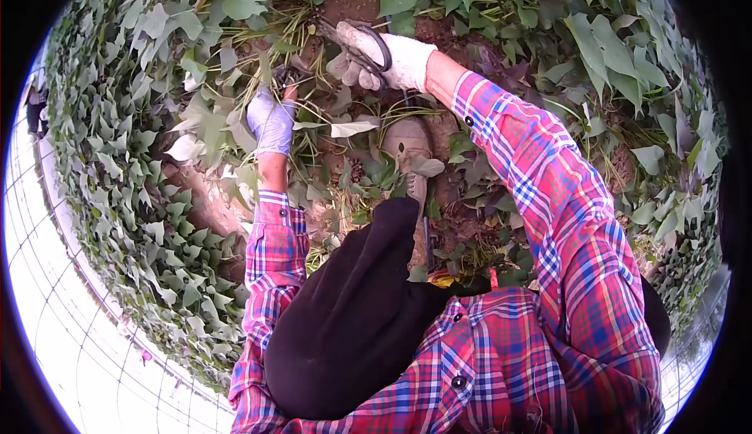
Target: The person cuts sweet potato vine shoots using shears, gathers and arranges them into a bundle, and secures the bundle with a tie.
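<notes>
My right hand [407,59], in a white glove with soiled fingers, grips a pair of scissors [382,48] by its dark looped handles. The blades point up and left into a clump of thin green stems [294,23]. Lower and to the left, my left hand [270,122] wears a pale purple glove. Its fingers are closed around leafy vine stems [312,113], and leaves partly cover the fingertips. Pale-backed leaves [207,121] hang beside this hand.
Dense leafy vines [141,199] spread on both sides, with reddish soil [215,203] showing between them. My shoe [409,140] stands among the plants below the scissors. A thin black hose [428,242] runs beside it. Wire mesh [94,340] borders the far left.
</notes>
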Demonstrator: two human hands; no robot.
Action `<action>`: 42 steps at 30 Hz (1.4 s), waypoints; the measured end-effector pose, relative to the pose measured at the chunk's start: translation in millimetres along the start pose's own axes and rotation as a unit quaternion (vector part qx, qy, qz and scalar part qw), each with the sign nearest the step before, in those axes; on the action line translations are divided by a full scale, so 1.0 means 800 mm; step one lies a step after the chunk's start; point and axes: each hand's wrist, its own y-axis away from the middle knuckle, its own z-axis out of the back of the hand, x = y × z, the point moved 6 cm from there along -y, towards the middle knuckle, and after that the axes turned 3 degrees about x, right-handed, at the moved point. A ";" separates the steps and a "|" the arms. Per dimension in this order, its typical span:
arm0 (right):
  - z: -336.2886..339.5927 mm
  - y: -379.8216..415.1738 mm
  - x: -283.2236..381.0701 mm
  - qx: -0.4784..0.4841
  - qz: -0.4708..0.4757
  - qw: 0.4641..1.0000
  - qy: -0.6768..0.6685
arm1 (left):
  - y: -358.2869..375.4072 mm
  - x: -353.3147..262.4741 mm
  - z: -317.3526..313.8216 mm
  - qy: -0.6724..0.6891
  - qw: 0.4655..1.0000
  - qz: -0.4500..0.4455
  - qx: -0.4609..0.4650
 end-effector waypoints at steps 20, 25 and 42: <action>-0.014 -0.023 0.007 -0.011 0.049 0.987 -0.152 | -0.033 0.025 0.006 0.269 0.960 -0.071 -0.005; -0.007 -0.028 -0.022 0.012 -0.034 0.999 -0.002 | -0.006 0.018 0.002 0.166 0.983 -0.072 0.000; -0.018 -0.031 -0.001 -0.046 0.028 0.991 -0.122 | -0.081 0.020 0.006 0.135 0.986 -0.077 0.057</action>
